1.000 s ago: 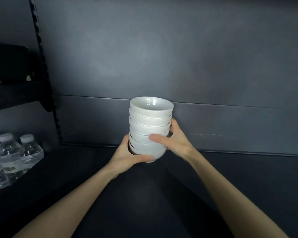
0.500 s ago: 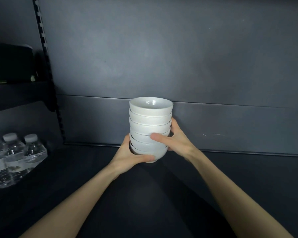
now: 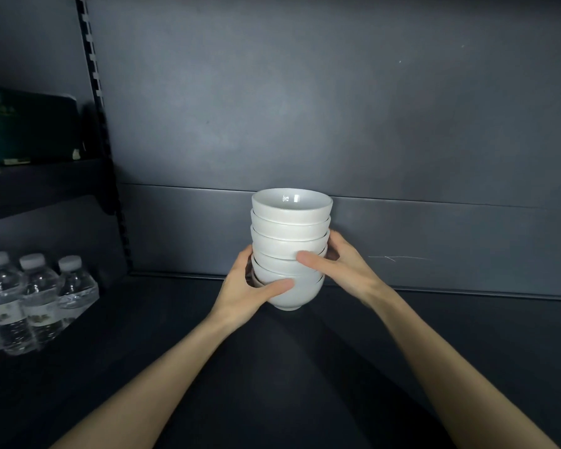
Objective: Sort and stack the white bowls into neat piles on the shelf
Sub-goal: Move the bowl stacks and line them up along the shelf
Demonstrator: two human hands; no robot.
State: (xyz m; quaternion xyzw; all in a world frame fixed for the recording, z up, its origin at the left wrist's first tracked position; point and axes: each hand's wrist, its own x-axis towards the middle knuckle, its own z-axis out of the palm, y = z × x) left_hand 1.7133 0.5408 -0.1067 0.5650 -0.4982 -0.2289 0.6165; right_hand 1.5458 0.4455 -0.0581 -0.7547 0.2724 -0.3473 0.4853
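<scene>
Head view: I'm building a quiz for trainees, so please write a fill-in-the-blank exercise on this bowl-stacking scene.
1. The left hand and right hand both grip the stack of glossy white ceramic bowls; the right thumb lies ____ than the left.
2. The clear plastic water bottles with white caps stand to the stack's ____.
3. The top bowl opens ____.
Missing words: higher; left; upward.

Reaching forward, the left hand (image 3: 244, 286) and right hand (image 3: 344, 264) clasp opposite sides of a stack of white ceramic bowls (image 3: 289, 219).
</scene>
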